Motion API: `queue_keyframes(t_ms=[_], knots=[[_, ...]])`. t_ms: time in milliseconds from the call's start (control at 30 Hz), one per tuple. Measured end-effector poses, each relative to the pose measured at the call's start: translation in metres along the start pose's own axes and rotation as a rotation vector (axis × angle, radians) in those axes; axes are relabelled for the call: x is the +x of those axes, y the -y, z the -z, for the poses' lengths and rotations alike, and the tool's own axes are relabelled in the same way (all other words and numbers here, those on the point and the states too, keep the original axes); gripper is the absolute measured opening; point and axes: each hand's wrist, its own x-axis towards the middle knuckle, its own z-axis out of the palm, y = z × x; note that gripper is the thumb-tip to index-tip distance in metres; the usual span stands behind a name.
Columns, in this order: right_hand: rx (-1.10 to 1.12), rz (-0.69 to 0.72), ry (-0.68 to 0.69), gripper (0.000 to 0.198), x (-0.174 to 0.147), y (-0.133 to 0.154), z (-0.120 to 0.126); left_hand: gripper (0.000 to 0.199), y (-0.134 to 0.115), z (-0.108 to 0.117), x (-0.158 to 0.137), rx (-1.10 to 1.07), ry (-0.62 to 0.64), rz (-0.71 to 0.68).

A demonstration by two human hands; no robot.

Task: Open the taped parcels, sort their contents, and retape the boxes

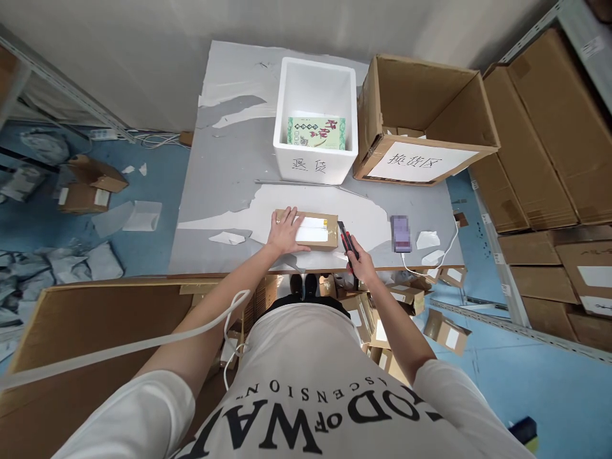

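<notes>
A small brown cardboard box [333, 238] with a white label on top lies near the table's front edge. My left hand [285, 233] rests on its left end, fingers spread and pressing flat. In my right hand [361, 260] is a black and red utility knife [347, 241], held just off the box's right end with its tip pointing away from me. Whether the blade touches the cardboard I cannot tell. Right of the knife lies a phone [401, 233] with a white cable plugged in.
Behind the box stand a white foam bin [315, 167] holding a green printed package [316, 132], and a large open carton [428, 162]. Paper scraps [428, 240] lie at the right. A big open carton [95, 344] is at my left, and stacked boxes [540, 274] line the right side.
</notes>
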Motion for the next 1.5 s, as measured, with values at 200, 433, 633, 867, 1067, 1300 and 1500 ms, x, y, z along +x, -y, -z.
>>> queue_keyframes(t_ms=[200,433,633,867,1067,1300,1500], knots=[[-0.026,-0.007,0.023,0.067,0.001,-0.001,0.005,0.111,-0.002,0.000,-0.001,-0.004,0.008,0.011],[-0.099,-0.047,0.197,0.064,0.005,0.009,0.039,0.107,-0.005,-0.001,-0.004,-0.017,0.022,0.033],[-0.067,-0.068,0.263,0.064,-0.013,0.006,0.052,0.107,-0.005,-0.001,-0.006,-0.044,0.017,0.033],[-0.082,-0.052,0.283,0.063,-0.040,-0.011,0.043,0.109,-0.004,0.001,-0.006,-0.053,0.039,0.014],[-0.274,-0.037,-0.048,0.070,-0.026,-0.031,0.074,0.110,-0.003,0.001,-0.006,-0.033,0.041,-0.002],[-0.762,-0.090,-0.267,0.059,0.048,-0.062,0.020,0.082,-0.012,0.001,-0.031,0.002,-0.060,-0.047],[-0.899,-0.095,-0.230,0.063,0.064,-0.086,-0.012,0.059,-0.019,0.000,-0.056,-0.028,-0.107,-0.052]])
